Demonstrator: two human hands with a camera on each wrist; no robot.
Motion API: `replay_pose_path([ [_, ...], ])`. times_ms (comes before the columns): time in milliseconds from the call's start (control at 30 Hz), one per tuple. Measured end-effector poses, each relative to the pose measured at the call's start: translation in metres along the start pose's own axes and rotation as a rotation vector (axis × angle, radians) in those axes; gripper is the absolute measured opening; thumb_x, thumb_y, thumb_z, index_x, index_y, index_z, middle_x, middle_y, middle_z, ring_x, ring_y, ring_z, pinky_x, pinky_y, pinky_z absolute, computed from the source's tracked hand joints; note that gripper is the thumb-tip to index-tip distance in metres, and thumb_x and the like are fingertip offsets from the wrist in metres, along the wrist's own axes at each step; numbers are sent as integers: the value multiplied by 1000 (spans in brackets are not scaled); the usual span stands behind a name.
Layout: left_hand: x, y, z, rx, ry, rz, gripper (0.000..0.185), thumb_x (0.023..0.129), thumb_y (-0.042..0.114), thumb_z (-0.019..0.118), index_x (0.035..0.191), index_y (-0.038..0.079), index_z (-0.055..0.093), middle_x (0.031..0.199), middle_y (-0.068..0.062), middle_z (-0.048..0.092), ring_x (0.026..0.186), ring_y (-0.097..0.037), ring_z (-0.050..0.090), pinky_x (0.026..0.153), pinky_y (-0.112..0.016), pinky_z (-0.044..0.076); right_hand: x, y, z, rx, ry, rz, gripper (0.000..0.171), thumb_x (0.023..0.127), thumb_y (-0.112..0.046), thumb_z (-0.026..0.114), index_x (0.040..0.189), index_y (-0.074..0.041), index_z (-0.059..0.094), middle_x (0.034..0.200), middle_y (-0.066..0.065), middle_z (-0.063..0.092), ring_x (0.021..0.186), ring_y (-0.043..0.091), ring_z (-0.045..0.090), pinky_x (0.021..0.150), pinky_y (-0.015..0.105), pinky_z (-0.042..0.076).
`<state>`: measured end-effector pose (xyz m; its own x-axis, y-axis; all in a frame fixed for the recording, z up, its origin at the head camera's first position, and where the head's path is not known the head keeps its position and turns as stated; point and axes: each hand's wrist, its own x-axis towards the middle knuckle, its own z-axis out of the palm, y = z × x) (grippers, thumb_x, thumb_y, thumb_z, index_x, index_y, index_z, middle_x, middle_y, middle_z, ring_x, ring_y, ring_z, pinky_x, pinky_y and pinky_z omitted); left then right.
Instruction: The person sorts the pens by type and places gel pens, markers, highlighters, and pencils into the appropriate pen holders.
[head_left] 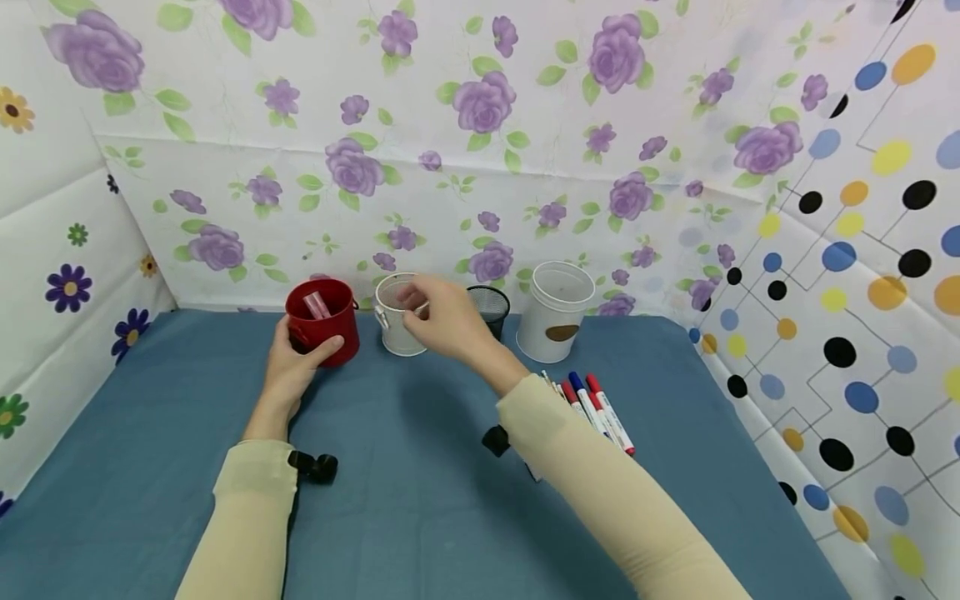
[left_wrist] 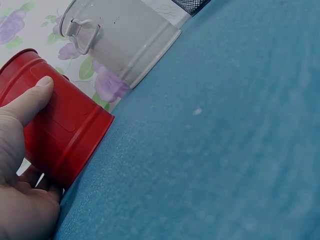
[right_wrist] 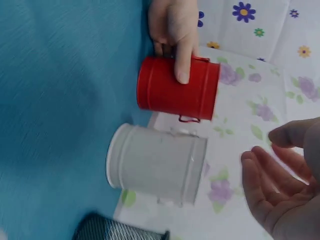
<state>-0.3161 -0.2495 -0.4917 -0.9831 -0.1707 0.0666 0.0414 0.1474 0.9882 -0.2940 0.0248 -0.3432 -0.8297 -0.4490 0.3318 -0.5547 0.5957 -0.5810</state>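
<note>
Near the bench's far edge, toward its left, the left hand (head_left: 292, 367) grips the red bucket (head_left: 324, 321), thumb and fingers curled round its wall; it looks best kept steady and upright there. Just right of it, the right hand (head_left: 442, 317) hovers over the white bucket (head_left: 397, 327), fingers (right_wrist: 262, 175) loosely spread, apparently holding nothing. Red and blue markers (head_left: 600, 408) lie toward the bench's right edge.

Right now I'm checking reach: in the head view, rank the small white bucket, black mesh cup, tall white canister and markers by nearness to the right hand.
1. Small white bucket, under the right hand.
2. Black mesh cup, just right.
3. Tall white canister, further right.
4. Markers, near the forearm.
</note>
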Motion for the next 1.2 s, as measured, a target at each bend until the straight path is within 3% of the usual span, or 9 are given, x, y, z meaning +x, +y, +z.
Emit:
replay_pose_path([
  [300,-3,0,-4,12,13,6,103,96,35,81,172,21,12,173,-9,26,154,-32,27,123,-56,37,-45,25,-26,-145,-51,-7,13,100,-11,71,112,-9,73,93,4,76,80,16,70,76,33,59],
  [467,-4,-1,-6,27,12,6,104,96,38,81,172,20,11,173,-10,25,154,-34,27,122,-57,38,-72,43,-29,-177,-103,59,14,99,-13,75,112,-9,74,94,3,75,81,15,69,75,33,58],
  [633,-2,-2,-4,28,2,11,104,96,38,80,172,21,11,173,-10,25,154,-33,28,123,-57,38,-96,59,-29,-188,-144,143,16,98,-14,78,112,-10,74,92,4,74,71,11,65,68,33,57],
  [967,-3,-3,-2,28,8,2,104,96,38,81,172,21,11,173,-10,25,154,-33,28,123,-57,37,-128,83,-13,-200,-221,223,17,94,-13,81,108,-6,75,81,0,71,65,9,62,64,33,57],
  [1200,0,-1,0,15,3,9,104,96,37,80,172,22,11,173,-9,25,154,-32,28,123,-56,37,-139,89,-7,-242,-213,258,15,92,-11,83,103,-5,75,75,-1,65,64,12,59,64,34,55],
])
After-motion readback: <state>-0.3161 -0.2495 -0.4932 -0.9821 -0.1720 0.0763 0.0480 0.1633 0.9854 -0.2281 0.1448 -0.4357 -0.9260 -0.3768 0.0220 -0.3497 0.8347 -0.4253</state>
